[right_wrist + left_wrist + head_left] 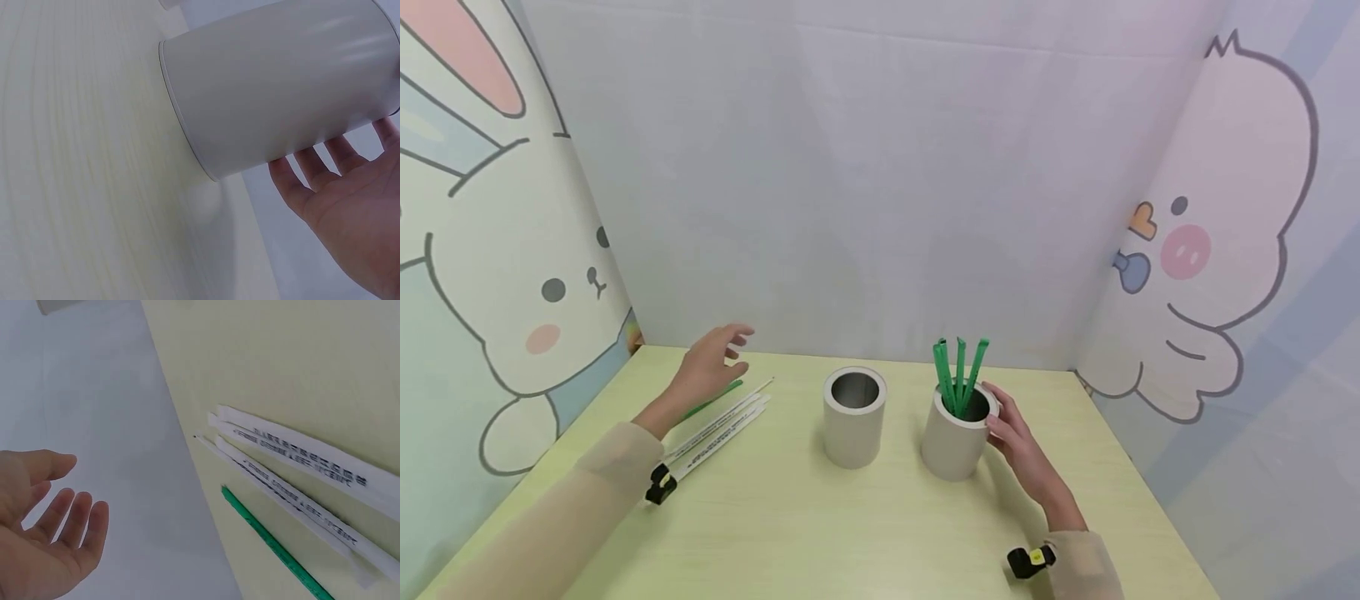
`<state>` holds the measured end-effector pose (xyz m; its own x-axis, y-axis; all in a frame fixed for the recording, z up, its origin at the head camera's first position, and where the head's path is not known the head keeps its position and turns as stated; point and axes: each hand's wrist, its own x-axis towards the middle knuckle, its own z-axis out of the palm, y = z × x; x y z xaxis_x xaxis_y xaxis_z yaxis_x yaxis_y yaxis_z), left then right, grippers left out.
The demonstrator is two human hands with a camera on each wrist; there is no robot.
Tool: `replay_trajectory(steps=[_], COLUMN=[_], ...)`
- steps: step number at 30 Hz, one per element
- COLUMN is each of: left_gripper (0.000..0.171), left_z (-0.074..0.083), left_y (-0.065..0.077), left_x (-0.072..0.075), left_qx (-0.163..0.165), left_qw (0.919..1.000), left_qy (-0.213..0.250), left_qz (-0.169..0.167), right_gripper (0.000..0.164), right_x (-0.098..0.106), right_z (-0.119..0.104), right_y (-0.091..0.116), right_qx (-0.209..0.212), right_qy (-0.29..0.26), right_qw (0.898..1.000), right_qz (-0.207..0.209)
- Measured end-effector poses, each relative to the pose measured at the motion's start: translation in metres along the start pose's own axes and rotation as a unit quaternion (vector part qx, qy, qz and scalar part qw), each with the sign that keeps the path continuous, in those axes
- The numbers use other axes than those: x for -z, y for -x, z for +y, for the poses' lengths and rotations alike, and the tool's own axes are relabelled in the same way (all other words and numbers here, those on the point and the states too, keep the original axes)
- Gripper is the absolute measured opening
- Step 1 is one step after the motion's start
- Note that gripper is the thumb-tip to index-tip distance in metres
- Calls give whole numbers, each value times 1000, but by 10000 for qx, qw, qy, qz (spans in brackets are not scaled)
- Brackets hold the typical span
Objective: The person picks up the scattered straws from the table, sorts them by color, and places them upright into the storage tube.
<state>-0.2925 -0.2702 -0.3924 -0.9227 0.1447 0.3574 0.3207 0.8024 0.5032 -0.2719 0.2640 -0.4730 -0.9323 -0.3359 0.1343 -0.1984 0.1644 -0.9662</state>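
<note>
My right hand (1021, 446) holds the right-hand white cylindrical holder (953, 450) by its side, fingers passing behind it and the thumb near the rim. Several slim green sticks (961, 375) stand in that holder and lean apart. Over the far left of the table my left hand (706, 367) is raised with loosely bent fingers and nothing in them. Below it lie a green stick (275, 542) and several slim white paper-wrapped sticks (294, 450) with printed lettering. In the right wrist view, the holder (281, 87) hides the fingertips of the right hand (356, 200).
A second white holder (853, 433) stands upright left of the held one, with no sticks showing inside. The pale wooden table (850, 533) ends at a light cloth backdrop (850, 208). Cartoon-printed cloths (1225, 208) hang at both sides.
</note>
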Motion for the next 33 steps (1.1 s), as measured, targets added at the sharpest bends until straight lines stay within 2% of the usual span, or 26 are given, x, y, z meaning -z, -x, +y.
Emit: replay_trajectory(steps=[6, 11, 16, 24, 33], left_gripper=[55, 53, 52, 54, 50], left_z=[-36, -55, -66, -80, -93], left_y=[13, 22, 28, 33, 36], left_x=[-3, -5, -3, 1, -2], left_qx=[-63, 32, 255, 653, 846], left_qw=[9994, 9979, 9936, 9814, 9756], left_qy=[-226, -371, -602, -833, -880], left_qz=[-274, -528, -921, -1603, -1823], right_gripper=[57, 57, 57, 57, 58], right_x=[0, 1, 2, 2, 0], right_z=[1, 2, 2, 3, 0], right_y=[-1, -1, -1, 0, 0], right_qx=[22, 19, 25, 11, -54], right_qy=[-24, -12, -2, -21, -87], right_qw=[10000, 10000, 10000, 10000, 9999], right_qz=[-58, -43, -35, -15, 10])
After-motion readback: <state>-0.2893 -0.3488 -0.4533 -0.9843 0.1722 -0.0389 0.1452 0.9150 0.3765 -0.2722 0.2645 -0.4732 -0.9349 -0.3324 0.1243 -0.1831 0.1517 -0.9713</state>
